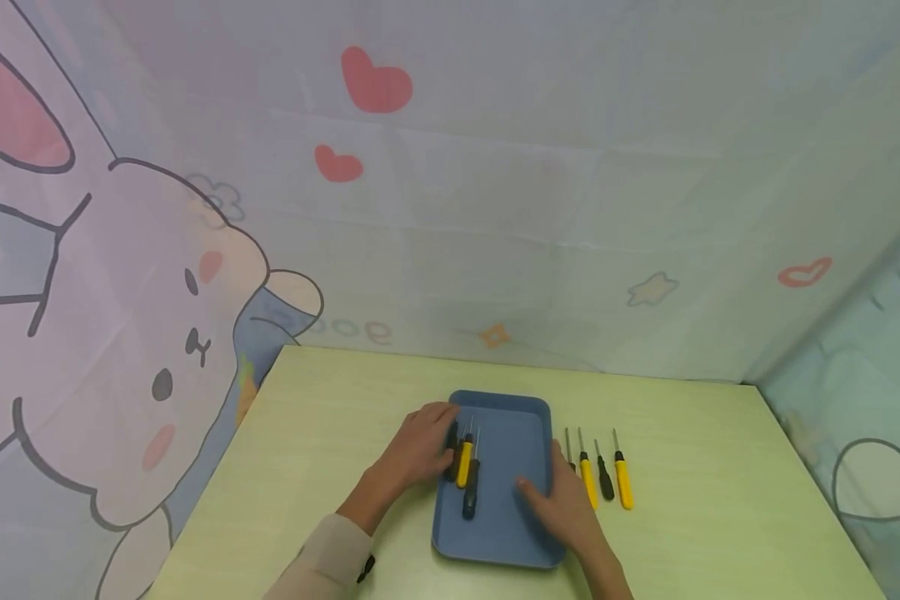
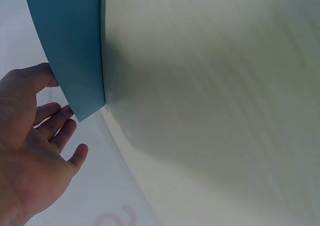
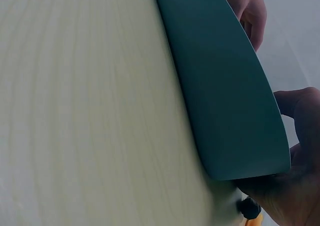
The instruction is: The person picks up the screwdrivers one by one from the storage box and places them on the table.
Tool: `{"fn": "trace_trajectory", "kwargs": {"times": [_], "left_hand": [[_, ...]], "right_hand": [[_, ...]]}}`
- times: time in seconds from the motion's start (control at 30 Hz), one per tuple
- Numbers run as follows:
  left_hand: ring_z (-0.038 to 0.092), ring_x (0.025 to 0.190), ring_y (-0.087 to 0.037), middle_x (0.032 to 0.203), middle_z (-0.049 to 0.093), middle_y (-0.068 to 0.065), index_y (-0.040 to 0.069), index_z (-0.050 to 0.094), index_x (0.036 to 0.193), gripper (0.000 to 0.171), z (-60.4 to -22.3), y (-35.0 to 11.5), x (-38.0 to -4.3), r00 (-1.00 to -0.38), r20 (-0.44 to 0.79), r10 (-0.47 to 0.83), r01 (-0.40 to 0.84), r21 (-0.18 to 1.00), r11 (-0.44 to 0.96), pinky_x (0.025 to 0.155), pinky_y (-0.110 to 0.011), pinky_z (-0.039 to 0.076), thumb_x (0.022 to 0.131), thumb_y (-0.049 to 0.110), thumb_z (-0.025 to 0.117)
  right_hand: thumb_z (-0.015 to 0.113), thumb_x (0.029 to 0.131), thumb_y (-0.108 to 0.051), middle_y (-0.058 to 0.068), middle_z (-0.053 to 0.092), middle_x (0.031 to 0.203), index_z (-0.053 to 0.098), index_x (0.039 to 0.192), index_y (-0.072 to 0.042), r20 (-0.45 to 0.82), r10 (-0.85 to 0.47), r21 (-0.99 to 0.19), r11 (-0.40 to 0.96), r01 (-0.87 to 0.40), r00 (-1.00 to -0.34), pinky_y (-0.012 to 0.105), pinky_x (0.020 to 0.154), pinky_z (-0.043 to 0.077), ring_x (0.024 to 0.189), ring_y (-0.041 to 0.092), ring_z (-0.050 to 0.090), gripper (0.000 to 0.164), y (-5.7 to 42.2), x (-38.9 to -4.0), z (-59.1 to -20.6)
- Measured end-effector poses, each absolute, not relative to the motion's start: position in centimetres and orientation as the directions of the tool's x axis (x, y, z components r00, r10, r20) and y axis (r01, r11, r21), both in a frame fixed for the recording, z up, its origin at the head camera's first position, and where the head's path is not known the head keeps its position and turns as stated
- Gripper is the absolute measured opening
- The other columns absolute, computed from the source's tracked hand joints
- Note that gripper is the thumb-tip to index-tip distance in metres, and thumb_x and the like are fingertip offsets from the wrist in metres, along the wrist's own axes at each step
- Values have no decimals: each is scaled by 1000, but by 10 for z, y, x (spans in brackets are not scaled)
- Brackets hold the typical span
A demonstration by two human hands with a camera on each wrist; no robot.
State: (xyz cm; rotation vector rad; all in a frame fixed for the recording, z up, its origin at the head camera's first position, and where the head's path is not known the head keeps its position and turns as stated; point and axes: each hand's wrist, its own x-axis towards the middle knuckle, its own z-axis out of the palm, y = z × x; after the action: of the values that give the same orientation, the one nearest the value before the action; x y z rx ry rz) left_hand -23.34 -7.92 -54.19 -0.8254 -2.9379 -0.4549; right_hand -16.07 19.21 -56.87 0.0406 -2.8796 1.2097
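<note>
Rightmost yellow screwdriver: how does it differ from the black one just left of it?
The yellow screwdriver has a yellow handle with a black collar; the black screwdriver has an all-black handle.
The yellow screwdriver looks longer overall; the black screwdriver looks shorter.
Both lie on the table, right of the tray, shafts pointing toward the far edge.

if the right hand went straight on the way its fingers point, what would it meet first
Likely the blue tray's right rim, toward the far corner: in the head view, the right hand slants along that side. It may already be touching; depth there is unclear.
</note>
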Motion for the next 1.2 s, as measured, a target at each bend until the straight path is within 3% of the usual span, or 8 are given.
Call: {"fn": "trace_trajectory", "kwargs": {"times": [0.53,0.77,1.2], "left_hand": [[42,147,-28,150,51,-9,7,54,151,59,-539,-71,-245,-834,56,550,552,32,833,122,-49,37,98,26,72],[43,146,-29,144,54,-10,7,63,140,51,-538,-70,-244,-819,66,570,569,-42,821,121,-52,39,95,27,74],[37,153,-29,141,60,-3,12,73,126,38,-535,-63,-246,-834,7,552,549,-91,831,123,-55,35,92,29,79]], "right_hand": [[71,100,-39,38,33,162,21,161,15,8,-10,-699,715,-13,-1000,65,118,37,147,54,40,95,192,-160,-566],[71,100,-39,37,34,162,21,162,14,5,-1,-696,718,-4,-1000,66,118,37,146,54,41,96,191,-160,-567],[71,100,-38,37,34,162,22,161,14,14,-4,-699,715,-13,-1000,65,118,37,146,54,41,94,190,-159,-567]]}}
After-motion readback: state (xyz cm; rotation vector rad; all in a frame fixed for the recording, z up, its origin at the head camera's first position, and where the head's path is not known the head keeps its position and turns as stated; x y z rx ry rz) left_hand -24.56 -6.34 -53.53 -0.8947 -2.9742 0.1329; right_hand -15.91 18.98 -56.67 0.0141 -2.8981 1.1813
